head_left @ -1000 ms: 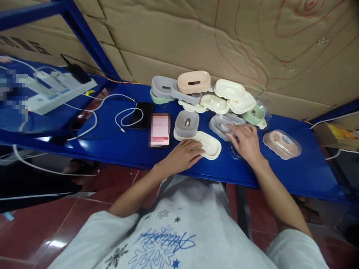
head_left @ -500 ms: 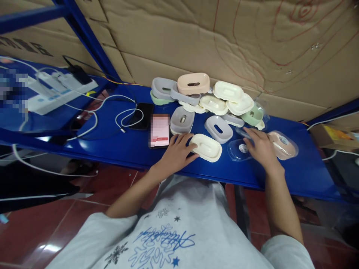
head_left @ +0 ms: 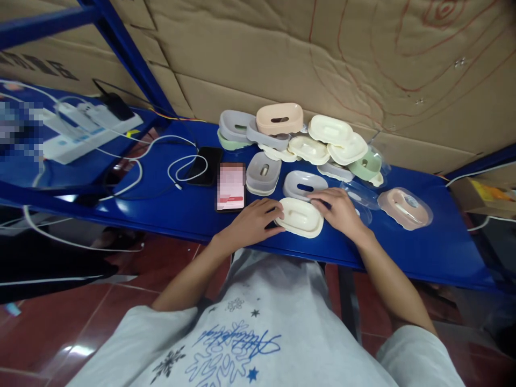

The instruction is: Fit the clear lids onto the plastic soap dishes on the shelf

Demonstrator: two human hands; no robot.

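The fingers and thumb of my left hand (head_left: 256, 223) close on the left end of a cream soap dish base (head_left: 300, 217), which lies near the table's front edge. Just behind that base is a grey-lilac soap dish (head_left: 296, 183) with an oval slot. My right hand (head_left: 342, 212) pinches the right end of this grey dish, its thumb close to the cream base's corner. Partly covered by the right hand, clear plastic covers (head_left: 363, 196) lie beside it. Further right is a pink soap dish (head_left: 397, 209) under a clear cover with a round sticker.
Behind are piled soap dishes: grey (head_left: 236, 126), peach (head_left: 280, 119), cream (head_left: 330, 130) and green (head_left: 367, 164). Another grey dish (head_left: 264, 174) stands beside a lit phone (head_left: 231, 185). A dark phone (head_left: 205, 165), white cables and a power strip (head_left: 92, 137) lie left. Cardboard (head_left: 250, 59) lines the back.
My right hand has moved left from the clear covers, leaving one behind, and taken hold of the grey dish, which has turned and shifted slightly left. My left hand stays on the cream base.
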